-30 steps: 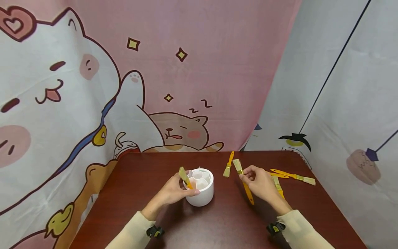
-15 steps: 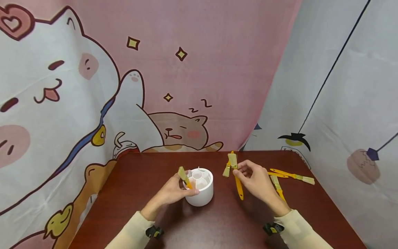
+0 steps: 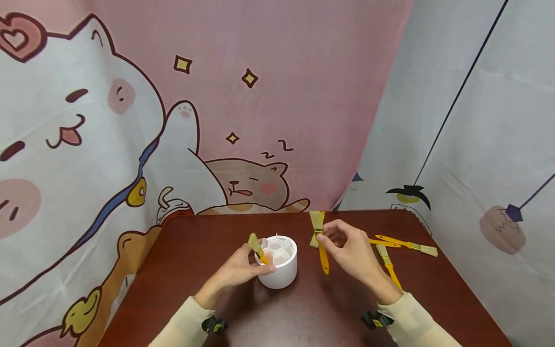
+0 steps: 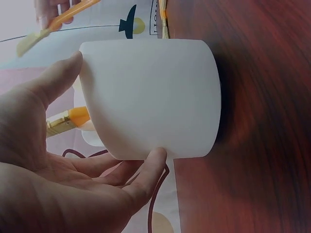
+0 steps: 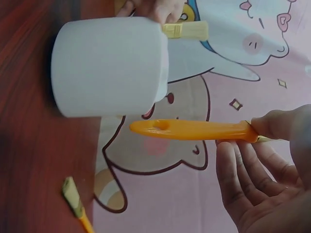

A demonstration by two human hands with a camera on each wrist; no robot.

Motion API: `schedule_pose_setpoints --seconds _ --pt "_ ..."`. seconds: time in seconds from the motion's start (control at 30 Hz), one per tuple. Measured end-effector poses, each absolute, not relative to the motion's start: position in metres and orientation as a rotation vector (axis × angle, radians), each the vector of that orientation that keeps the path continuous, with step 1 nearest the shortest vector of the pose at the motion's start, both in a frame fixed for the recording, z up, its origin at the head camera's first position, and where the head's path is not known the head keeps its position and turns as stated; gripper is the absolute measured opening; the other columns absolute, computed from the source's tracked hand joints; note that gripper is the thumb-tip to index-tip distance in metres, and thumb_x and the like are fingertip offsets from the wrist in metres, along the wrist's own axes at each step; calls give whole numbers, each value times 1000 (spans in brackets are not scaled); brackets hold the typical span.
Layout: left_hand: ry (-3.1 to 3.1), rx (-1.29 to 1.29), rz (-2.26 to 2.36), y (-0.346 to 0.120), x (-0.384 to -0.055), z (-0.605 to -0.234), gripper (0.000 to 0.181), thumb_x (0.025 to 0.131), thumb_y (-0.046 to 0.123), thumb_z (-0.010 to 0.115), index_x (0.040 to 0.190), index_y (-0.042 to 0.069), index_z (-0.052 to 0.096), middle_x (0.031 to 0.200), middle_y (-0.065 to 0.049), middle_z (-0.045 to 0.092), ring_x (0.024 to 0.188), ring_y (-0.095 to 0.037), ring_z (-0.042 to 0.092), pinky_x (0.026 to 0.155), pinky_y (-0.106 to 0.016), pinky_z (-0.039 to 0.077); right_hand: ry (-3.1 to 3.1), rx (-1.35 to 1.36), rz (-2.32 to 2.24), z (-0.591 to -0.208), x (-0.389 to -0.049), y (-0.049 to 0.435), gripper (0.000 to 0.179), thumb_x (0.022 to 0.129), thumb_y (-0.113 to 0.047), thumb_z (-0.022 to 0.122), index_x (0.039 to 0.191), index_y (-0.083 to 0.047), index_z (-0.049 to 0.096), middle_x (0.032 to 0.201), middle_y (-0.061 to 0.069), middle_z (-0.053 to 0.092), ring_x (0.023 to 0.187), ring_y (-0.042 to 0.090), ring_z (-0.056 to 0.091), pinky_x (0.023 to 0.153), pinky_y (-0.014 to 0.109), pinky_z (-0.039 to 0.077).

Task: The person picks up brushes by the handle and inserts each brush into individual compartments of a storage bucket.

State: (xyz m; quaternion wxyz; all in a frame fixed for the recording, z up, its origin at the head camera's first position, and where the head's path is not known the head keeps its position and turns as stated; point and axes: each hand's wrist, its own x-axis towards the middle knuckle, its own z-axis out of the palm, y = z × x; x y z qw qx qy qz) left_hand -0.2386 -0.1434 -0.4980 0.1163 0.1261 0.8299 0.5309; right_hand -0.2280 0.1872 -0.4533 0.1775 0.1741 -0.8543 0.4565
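A round white brush holder (image 3: 279,277), its top split into compartments, stands on the table. My left hand (image 3: 238,267) grips its rim, thumb on the near side and fingers round the left. One flat paintbrush (image 3: 256,245) leans in a left compartment, bristles up. To the right of the holder, my right hand (image 3: 353,248) pinches a second paintbrush (image 5: 194,130) near its metal band. That brush is raised above the table, bristles up and yellow handle pointing down; in the right wrist view its handle end comes close to the holder's top edge.
Another paintbrush (image 5: 73,196) lies at the back, partly behind the held one in the head view. Several more lie at the right, including a paintbrush (image 3: 425,249) near the table's edge and a paintbrush (image 3: 390,272) beside my right wrist. A cartoon-printed cloth (image 3: 303,120) hangs behind the table.
My right hand has moved left with its paintbrush, which has turned from slanted to nearly upright. My left hand and the holder have stayed in place.
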Motion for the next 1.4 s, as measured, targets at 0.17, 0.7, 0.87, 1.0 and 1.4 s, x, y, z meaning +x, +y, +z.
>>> schedule_pose_setpoints --seconds 0.17,0.7,0.87,1.0,1.4 --pt "2428 384 1545 -144 -240 -499 101 83 37 93 162 1 40 168 -16 43 145 -36 55 113 -53 51 -2341 566 1330 -445 -226 176 17 95 -32 84 106 -28 71 92 -12 75 77 8 72 70 25 60" --pt "2378 395 1572 -145 -241 -499 99 85 34 93 162 3 40 168 -19 43 141 -36 58 111 -52 53 -2177 832 1397 -431 -227 142 24 92 -19 87 109 -25 71 97 -9 75 83 10 74 70 30 63" --pt "2389 406 1563 -145 -241 -498 98 86 33 92 162 2 40 168 -20 42 144 -38 56 112 -52 52 -2139 889 1436 -431 -228 133 25 92 -16 86 109 -24 70 96 -7 75 84 12 76 74 30 64" --pt "2398 410 1555 -145 -241 -497 99 85 34 92 162 1 39 168 -20 42 145 -39 55 112 -52 51 -2129 895 1437 -435 -230 127 25 92 -15 86 107 -23 70 96 -7 76 87 12 77 79 29 64" --pt "2374 393 1533 -147 -243 -500 101 86 42 91 164 5 38 169 -16 42 144 -37 56 113 -52 52 -2128 983 1455 -451 -235 119 22 93 -10 84 107 -21 71 101 -4 78 86 13 78 77 30 64"
